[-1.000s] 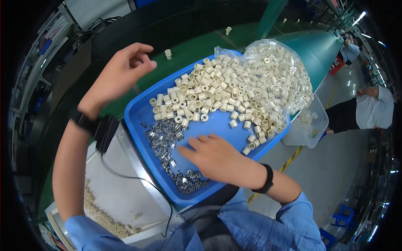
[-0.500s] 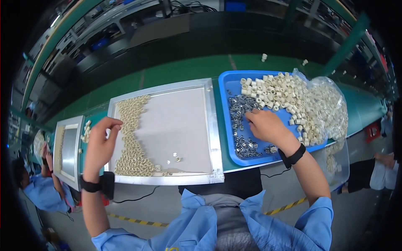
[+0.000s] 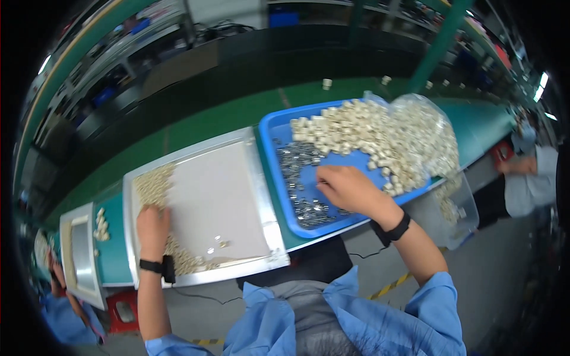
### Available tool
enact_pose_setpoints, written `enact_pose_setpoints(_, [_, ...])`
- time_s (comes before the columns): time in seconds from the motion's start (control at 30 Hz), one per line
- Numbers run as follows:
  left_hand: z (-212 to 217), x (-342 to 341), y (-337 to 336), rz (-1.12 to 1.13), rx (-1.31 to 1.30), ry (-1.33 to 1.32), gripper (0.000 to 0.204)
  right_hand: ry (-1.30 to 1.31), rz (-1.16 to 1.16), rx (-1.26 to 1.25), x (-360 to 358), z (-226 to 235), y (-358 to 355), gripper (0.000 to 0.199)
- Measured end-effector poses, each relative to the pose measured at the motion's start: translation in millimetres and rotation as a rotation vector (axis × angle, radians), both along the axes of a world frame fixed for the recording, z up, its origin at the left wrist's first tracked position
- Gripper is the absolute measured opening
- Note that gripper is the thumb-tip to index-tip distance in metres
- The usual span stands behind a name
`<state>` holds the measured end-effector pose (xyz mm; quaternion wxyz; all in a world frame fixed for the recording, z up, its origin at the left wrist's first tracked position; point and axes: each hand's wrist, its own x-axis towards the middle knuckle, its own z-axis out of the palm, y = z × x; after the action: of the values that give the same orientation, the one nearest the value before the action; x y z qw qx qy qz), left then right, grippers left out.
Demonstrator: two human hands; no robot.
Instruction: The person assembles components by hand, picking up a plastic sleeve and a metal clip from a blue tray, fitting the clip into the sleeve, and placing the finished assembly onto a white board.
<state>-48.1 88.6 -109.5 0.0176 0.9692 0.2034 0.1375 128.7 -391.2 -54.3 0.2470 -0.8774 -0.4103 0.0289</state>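
Note:
My left hand is at the left part of a metal-framed tray, over a dense patch of small cream ring-shaped pieces. Its fingers are blurred and partly hidden, so their grip does not show. My right hand is above a blue plastic tray, its thumb and fingers drawn together. Whatever is between those fingertips is too small to make out. Beneath and left of this hand lie small shiny metal parts. Cream cylindrical pieces are heaped at the tray's far side.
A clear plastic bag of cream pieces rests over the blue tray's right end. Below it stands a translucent bin. Left are loose cream pieces, a smaller framed tray, a red stool and another person's arm.
The view has shifted, so the trays appear farther left. My left hand has come down onto the ring-shaped pieces. My right hand has moved away from the metal parts toward the bare blue tray bottom.

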Motion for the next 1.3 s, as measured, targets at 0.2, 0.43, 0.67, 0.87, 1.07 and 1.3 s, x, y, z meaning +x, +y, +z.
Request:
enact_pose_setpoints(0.2, [-3, 8, 3, -0.067, 0.074, -0.07, 0.021, 0.14, 0.059, 0.234, -10, 9, -13, 0.013])
enact_pose_setpoints(0.43, [51, -3, -60, -0.16, -0.205, -0.145, 0.01, 0.266, 0.122, 0.438, -32, 13, -19, 0.021])
enact_pose_setpoints(0.67, [93, -19, -185, -0.588, -0.903, -0.261, 0.017, 0.401, 0.205, 0.792, -60, 23, -14, 0.021])
enact_pose_setpoints(0.87, [85, -8, -262, -0.767, -1.43, -0.36, 0.022, 0.436, 0.251, 0.845, -78, 37, -13, 0.024])
enact_pose_setpoints(1.07, [73, -3, -273, -0.823, -1.748, -0.224, 0.023, 0.244, 0.301, 0.814, -83, 61, -22, 0.025])
enact_pose_setpoints(1.3, [66, 4, -276, -0.878, -1.742, -0.213, 0.026, 0.132, 0.2, 0.847, -95, 65, -20, 0.026])
